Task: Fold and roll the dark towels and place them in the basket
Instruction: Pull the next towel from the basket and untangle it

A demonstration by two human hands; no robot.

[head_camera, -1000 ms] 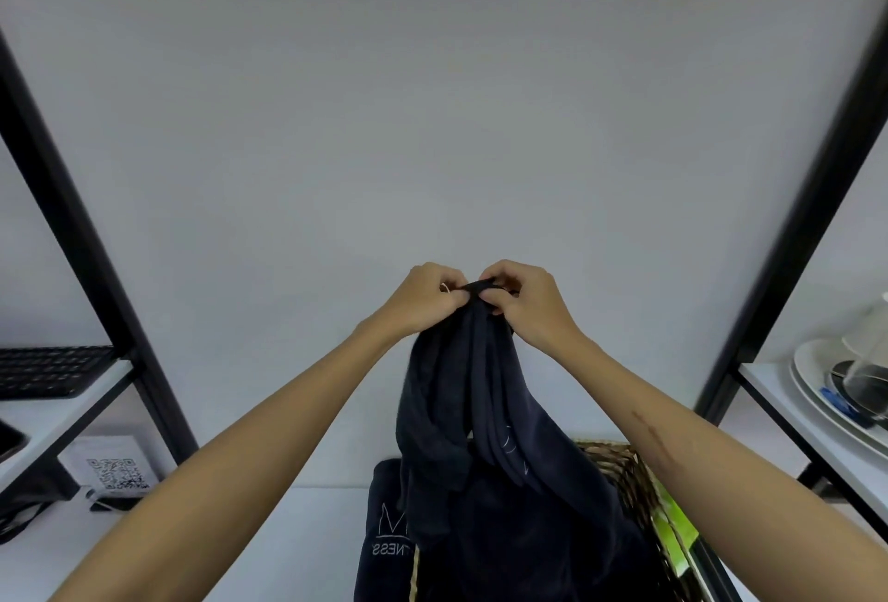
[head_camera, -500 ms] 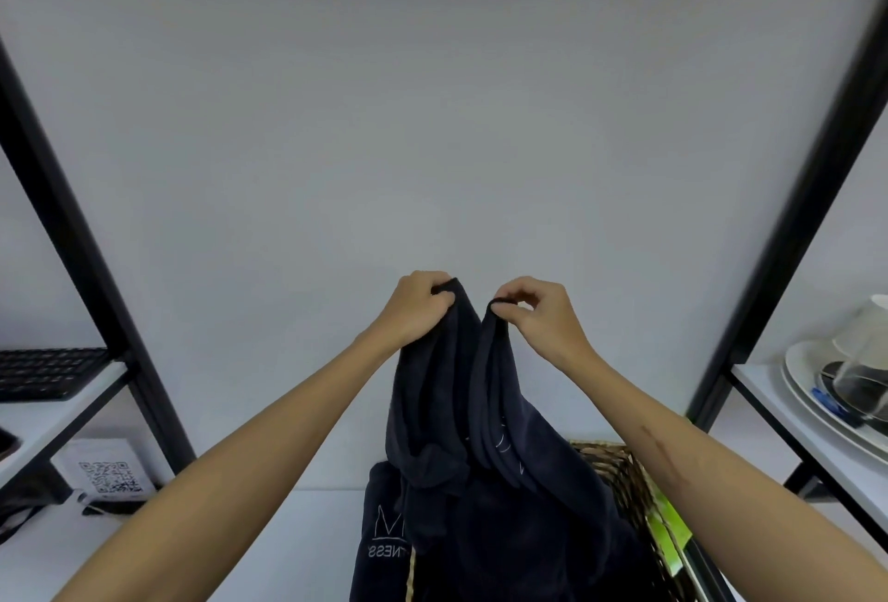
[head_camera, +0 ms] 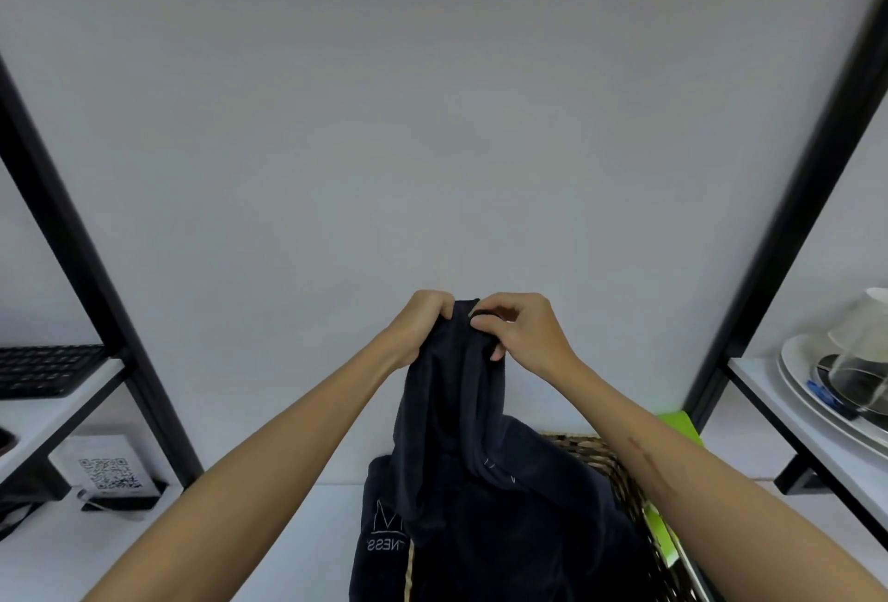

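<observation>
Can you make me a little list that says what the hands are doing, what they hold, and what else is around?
left hand: grips the top edge of the dark navy cloth towel
right hand: pinches the same top edge
towel: held up, hanging down over the brown woven wicker basket
towel state: not folded or rolled yet
left shelf: black computer keyboard
right shelf: stacked white plates
table: white card with a QR code

View: head camera, single, wide-angle | Position: at the person's head, close above the raised forearms | Facing: forward at a plain wall (head_camera: 442,120), tilted slightly down | Edges: shelf posts (head_camera: 72,255) bow inward left and right | Shared views: none
</observation>
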